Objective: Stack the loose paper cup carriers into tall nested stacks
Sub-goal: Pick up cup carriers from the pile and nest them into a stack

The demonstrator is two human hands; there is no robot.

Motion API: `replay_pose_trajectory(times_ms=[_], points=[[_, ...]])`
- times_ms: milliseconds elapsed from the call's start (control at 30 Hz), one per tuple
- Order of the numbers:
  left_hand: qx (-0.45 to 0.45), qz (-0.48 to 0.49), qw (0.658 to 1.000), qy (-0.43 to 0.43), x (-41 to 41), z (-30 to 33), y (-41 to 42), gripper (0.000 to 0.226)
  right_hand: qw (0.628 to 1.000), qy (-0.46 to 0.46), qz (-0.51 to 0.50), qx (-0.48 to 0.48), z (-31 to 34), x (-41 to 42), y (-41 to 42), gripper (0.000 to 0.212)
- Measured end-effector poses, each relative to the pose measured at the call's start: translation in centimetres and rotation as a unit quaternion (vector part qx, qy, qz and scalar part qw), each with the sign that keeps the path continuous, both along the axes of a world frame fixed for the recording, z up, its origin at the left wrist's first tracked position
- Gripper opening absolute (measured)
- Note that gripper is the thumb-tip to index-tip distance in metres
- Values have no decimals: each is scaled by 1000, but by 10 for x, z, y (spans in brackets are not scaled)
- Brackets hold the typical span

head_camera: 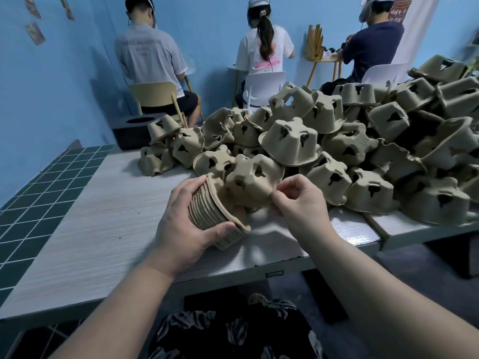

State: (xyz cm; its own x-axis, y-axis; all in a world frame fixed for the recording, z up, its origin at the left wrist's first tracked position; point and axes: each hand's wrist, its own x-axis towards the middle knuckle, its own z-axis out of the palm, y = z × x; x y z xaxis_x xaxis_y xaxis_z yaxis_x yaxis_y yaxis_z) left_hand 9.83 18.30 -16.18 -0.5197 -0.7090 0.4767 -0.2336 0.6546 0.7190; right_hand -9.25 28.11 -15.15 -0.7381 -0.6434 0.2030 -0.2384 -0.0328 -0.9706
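Nested stack [212,216] lies tilted just above the table [85,224], long axis running from near-left up toward far-right. My left hand [186,226] is wrapped around it. Single carrier [252,183] sits at the stack's far end, bottom facing me, rim pinched by my right hand [298,200]. Loose pile [363,141] behind, spreading right.
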Motion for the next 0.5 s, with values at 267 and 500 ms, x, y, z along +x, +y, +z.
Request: replay_pose_trajectory(times_ms=[267, 500], points=[[9, 5, 1000, 5, 4, 1, 1, 94, 1000, -6, 17, -18, -5, -3, 5, 29], [19, 17, 1000, 9, 9, 1, 4, 98, 993, 109, 0, -43, -1, 0, 3, 19]])
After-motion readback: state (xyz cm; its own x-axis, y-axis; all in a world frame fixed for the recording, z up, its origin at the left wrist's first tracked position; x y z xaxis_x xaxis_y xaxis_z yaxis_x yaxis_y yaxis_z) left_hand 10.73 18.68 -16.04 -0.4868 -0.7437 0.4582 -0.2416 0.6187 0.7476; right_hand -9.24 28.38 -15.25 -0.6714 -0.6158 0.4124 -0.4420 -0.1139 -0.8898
